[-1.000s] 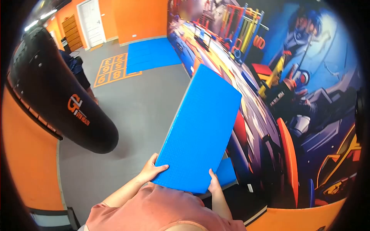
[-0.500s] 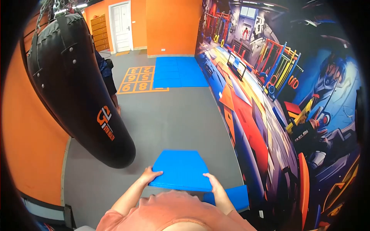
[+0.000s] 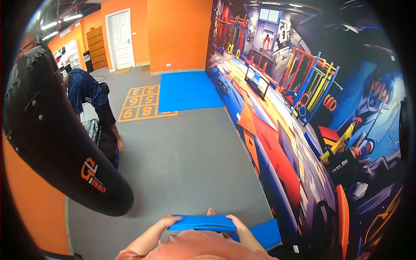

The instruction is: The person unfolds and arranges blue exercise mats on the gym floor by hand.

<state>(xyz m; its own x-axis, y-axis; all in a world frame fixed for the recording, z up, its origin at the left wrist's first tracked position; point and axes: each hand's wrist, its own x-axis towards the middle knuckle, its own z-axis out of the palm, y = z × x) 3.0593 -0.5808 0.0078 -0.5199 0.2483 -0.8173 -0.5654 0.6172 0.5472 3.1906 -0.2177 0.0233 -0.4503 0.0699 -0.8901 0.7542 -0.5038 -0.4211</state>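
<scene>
A folded blue exercise mat (image 3: 201,222) is held up close in front of my body, its long edge facing me. My left hand (image 3: 169,220) grips its left end, and my right hand (image 3: 234,223) grips the right end, both with fingers wrapped round the edge. A bare foot (image 3: 211,211) shows just beyond the mat. Low on the right, partly behind my right forearm, another blue mat (image 3: 265,232) lies on the floor by the wall.
A black punching bag (image 3: 65,130) hangs at left, partly covering a bent-over person (image 3: 97,95). Blue mats (image 3: 190,91) lie on the far floor beside an orange number grid (image 3: 141,102). A mural wall (image 3: 277,130) runs along the right; a white door (image 3: 119,41) stands behind.
The mat I hold has tipped and come nearer my body, so its edge shows rather than its broad face. The punching bag appears further left, and more of the other person shows.
</scene>
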